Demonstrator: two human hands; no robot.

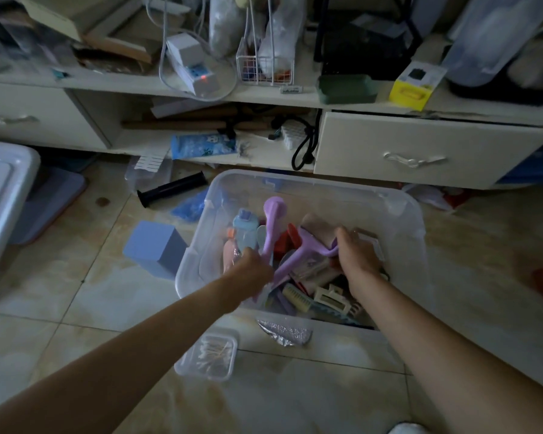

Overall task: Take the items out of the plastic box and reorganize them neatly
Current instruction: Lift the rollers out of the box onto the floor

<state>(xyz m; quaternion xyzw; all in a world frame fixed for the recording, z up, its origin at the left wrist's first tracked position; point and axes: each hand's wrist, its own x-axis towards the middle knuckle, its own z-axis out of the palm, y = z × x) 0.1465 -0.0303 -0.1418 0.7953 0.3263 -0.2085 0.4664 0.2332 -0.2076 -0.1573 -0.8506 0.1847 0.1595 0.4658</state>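
A clear plastic box (398, 214) stands on the tiled floor, full of mixed items. My left hand (253, 266) is inside it and grips a light blue bottle (244, 231) together with the handle of a purple brush (271, 223). My right hand (353, 252) reaches into the middle of the box and holds a purple forked plastic piece (308, 252). Near the box's front lie a cream comb (297, 297), a cream hair claw (331, 299) and other small things. Red and pink items are partly hidden under my hands.
On the floor sit a small clear lidded container (209, 355) of cotton swabs, a silver foil piece (284, 332), a blue cube box (156, 247), a black tube (173, 189) and a white lid (3, 195) at left. A cluttered cabinet with a drawer (420, 151) stands behind.
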